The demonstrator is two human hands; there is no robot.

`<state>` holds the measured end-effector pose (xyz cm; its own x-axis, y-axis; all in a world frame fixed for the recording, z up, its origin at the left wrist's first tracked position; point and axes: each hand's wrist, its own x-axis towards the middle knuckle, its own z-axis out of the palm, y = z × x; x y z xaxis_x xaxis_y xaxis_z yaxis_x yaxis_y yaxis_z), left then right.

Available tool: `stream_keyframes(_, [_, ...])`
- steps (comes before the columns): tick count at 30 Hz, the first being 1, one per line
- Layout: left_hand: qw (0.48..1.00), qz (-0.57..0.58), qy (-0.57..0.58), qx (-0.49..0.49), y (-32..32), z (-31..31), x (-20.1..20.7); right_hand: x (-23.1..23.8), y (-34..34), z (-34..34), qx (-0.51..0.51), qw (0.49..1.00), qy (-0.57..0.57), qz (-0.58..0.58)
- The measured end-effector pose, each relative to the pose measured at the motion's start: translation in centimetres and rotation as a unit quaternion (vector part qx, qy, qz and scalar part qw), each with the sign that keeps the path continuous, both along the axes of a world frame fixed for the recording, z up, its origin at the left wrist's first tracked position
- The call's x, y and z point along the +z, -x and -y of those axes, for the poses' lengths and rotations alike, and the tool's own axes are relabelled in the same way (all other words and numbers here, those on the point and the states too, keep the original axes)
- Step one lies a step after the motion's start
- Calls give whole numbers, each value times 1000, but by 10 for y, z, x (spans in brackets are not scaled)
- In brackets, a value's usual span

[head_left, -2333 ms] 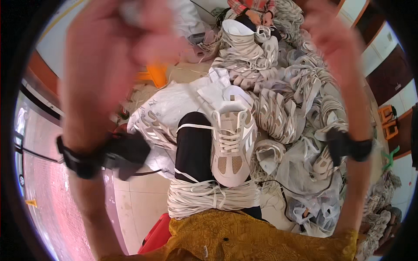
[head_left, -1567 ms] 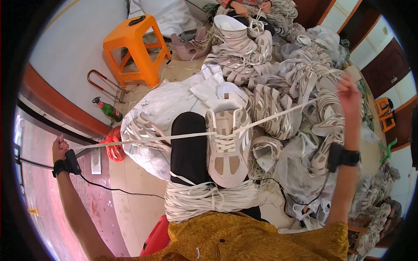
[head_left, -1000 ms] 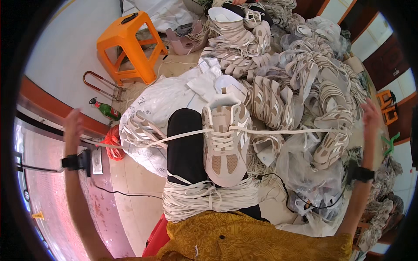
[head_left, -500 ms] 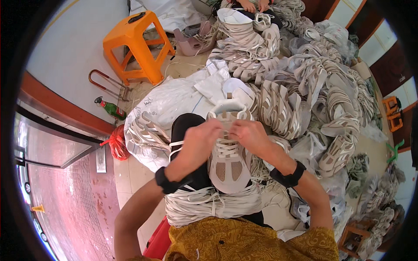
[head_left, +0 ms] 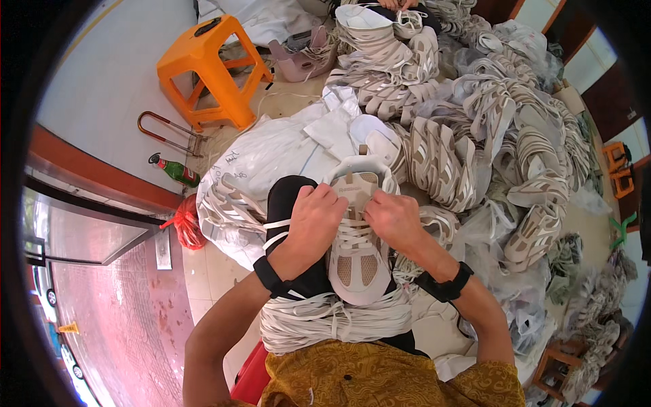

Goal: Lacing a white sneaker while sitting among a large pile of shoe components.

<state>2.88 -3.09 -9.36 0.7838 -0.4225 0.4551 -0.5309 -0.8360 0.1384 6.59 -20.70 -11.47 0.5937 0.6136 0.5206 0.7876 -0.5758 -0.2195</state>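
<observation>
A beige and white sneaker upper [head_left: 357,268] lies across my lap with its toe toward me and white laces crossing its front. My left hand [head_left: 317,220] is closed in a pinch at the left eyelet edge, and my right hand [head_left: 395,218] pinches at the right edge. Both appear to grip the shoelace [head_left: 354,234], though the fingertips hide most of what they hold. Between them the tongue [head_left: 354,190] lies exposed. A thick bundle of white laces [head_left: 332,319] rests over my thighs, nearer to me than the upper.
Stacked shoe uppers [head_left: 441,163] cover the floor ahead and right, some in clear plastic bags [head_left: 485,230]. An orange stool [head_left: 210,68], a green bottle [head_left: 175,169] and a red plastic bag [head_left: 186,224] stand at left. Another person's hands [head_left: 397,4] show at the top.
My hands have drawn apart from the middle of the upper toward its two sides, uncovering the tongue. The view has shifted slightly.
</observation>
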Motion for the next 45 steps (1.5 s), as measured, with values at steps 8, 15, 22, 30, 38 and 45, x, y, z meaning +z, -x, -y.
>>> stream_keyframes(8, [1000,4,-16,22,4,-1,4,3,3,-10,29,996,59,56])
stream_keyframes(15, [997,-34,-60,40,5,-1,6,15,6,-16,27,987,140,77])
stream_keyframes(22, [998,-30,-36,48,3,-3,-5,12,-1,-17,68,985,147,52])
stream_keyframes(30, [998,-56,-11,13,4,-9,-5,0,-16,-13,135,985,85,-62])
stream_keyframes(38, [998,-40,-32,34,6,-2,-5,9,-16,-10,77,985,74,-137])
stream_keyframes(45, [997,-42,-48,43,3,-2,-4,3,-30,-18,173,978,49,-107])
